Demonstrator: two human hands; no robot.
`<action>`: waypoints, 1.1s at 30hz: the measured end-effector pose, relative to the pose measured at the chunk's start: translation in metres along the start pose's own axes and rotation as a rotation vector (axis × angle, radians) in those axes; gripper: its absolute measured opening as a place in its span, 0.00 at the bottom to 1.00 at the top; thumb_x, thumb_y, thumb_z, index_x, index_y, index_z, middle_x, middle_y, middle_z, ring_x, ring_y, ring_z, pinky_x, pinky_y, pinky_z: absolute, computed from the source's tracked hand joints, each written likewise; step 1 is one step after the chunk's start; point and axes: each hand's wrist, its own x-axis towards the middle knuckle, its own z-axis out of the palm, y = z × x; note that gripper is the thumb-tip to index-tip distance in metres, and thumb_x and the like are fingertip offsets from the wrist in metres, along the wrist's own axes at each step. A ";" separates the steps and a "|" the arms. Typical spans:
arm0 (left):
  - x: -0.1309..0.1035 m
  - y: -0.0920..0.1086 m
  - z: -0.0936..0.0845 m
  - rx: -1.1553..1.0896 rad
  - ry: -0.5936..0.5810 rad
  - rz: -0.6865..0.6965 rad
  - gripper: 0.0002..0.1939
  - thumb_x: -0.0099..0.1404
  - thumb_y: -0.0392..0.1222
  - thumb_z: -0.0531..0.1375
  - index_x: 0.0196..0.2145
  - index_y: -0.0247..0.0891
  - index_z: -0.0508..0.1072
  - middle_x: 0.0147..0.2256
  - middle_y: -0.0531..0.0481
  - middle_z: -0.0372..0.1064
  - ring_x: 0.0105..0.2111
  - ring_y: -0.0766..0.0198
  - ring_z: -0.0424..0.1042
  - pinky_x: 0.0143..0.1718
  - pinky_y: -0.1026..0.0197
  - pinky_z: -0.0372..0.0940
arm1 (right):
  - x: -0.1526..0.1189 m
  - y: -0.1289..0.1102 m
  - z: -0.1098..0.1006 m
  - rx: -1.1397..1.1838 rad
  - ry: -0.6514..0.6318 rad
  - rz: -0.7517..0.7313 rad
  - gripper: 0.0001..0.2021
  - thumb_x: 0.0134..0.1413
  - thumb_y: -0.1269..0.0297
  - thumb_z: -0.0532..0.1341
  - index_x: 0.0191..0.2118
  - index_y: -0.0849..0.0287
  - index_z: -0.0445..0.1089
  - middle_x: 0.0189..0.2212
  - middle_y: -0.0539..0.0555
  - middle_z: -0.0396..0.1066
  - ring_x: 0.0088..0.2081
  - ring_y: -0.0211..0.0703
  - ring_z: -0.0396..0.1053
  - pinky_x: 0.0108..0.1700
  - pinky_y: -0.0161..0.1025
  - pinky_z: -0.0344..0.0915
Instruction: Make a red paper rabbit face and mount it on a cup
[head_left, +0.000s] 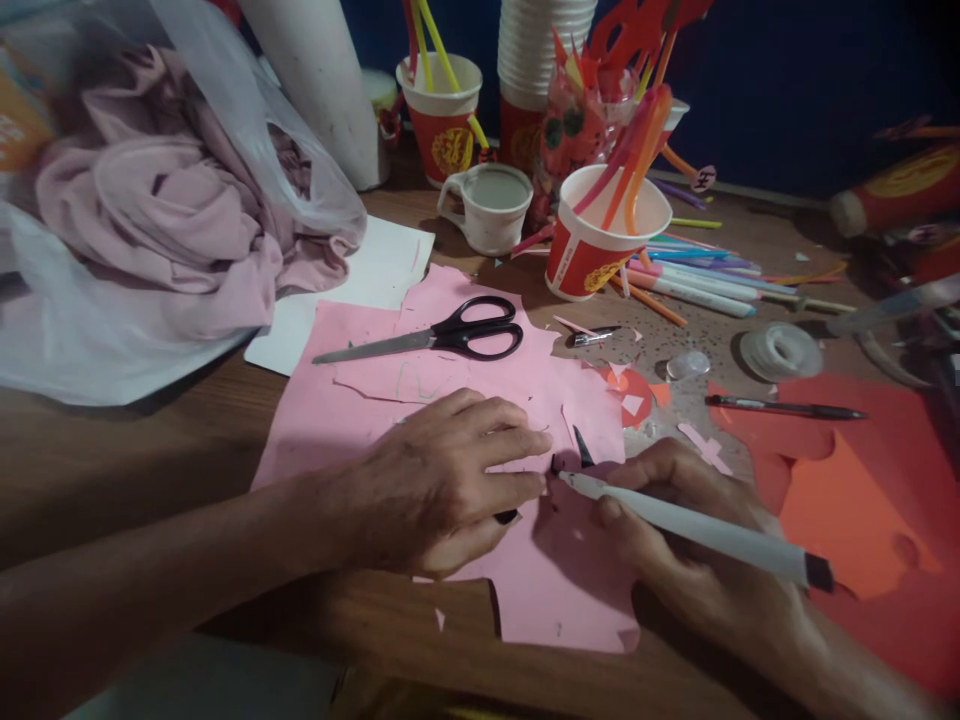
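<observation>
A pink paper sheet [330,420] with cut-out edges lies on the wooden table. My left hand [465,470] rests palm down on it, fingers stretched out, with a small black piece [507,517] showing beside it. My right hand [697,530] grips a white marker pen [697,520] with a dark end cap. The pen's tip is at a tiny black piece [555,464] just beyond my left fingertips. A pointed black sliver [582,447] lies close by. Black-handled scissors [450,335] lie across the upper part of the pink sheet.
Behind stand a red-and-white paper cup [589,262], a white mug [495,215] and stacked cups [540,50]. Several markers [697,285], a black pen [787,407], a tape roll [781,350] and orange paper [840,500] lie right. A plastic bag [90,345] with pink cloth fills the left.
</observation>
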 end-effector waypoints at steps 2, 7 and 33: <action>0.000 0.000 0.000 0.003 0.003 0.004 0.12 0.59 0.34 0.56 0.42 0.36 0.71 0.50 0.45 0.66 0.48 0.53 0.62 0.44 0.52 0.58 | -0.001 0.001 0.000 0.004 -0.021 0.002 0.04 0.52 0.66 0.58 0.28 0.55 0.66 0.20 0.48 0.71 0.18 0.35 0.68 0.17 0.30 0.61; 0.000 -0.001 0.001 -0.002 -0.004 0.002 0.11 0.60 0.34 0.56 0.41 0.36 0.71 0.50 0.44 0.66 0.48 0.53 0.62 0.45 0.51 0.58 | -0.002 -0.002 -0.001 0.046 -0.048 0.056 0.04 0.52 0.66 0.57 0.27 0.54 0.65 0.19 0.47 0.71 0.17 0.35 0.68 0.15 0.30 0.59; 0.001 -0.001 0.000 0.010 0.006 0.014 0.11 0.59 0.34 0.56 0.41 0.36 0.70 0.49 0.44 0.67 0.46 0.54 0.62 0.43 0.53 0.58 | -0.002 -0.007 -0.004 0.064 -0.143 0.047 0.05 0.49 0.67 0.57 0.24 0.56 0.64 0.14 0.44 0.64 0.14 0.31 0.58 0.15 0.30 0.52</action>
